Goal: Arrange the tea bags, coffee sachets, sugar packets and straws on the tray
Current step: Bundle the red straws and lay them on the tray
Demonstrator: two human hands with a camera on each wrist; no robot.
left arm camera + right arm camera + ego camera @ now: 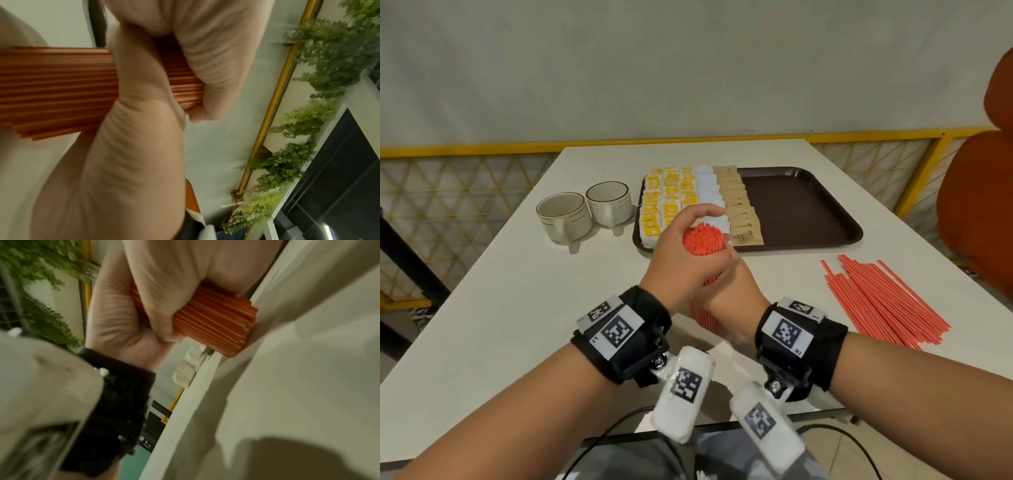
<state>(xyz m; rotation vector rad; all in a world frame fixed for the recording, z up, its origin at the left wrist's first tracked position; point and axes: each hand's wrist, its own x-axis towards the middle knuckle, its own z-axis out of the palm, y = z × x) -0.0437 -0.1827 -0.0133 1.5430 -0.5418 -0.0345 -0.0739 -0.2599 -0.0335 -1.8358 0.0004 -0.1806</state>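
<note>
A thick bundle of red straws (pixel 703 239) stands upright on the white table (pixel 524 308), just in front of the brown tray (pixel 808 205). My left hand (pixel 688 253) grips the bundle near its top. My right hand (pixel 727 291) grips it lower down, partly under the left. In the right wrist view the bundle (pixel 216 324) has its lower end against the table, with my left hand (pixel 127 318) curled round it. The tray's left half holds rows of yellow tea bags (pixel 667 202), white sugar packets (pixel 709 190) and brown sachets (pixel 739 205).
A loose pile of red straws (pixel 880 301) lies on the table at the right. Two ceramic cups (pixel 565 216) (pixel 609 202) stand left of the tray. The tray's right half is bare. An orange chair (pixel 983 205) stands at the far right.
</note>
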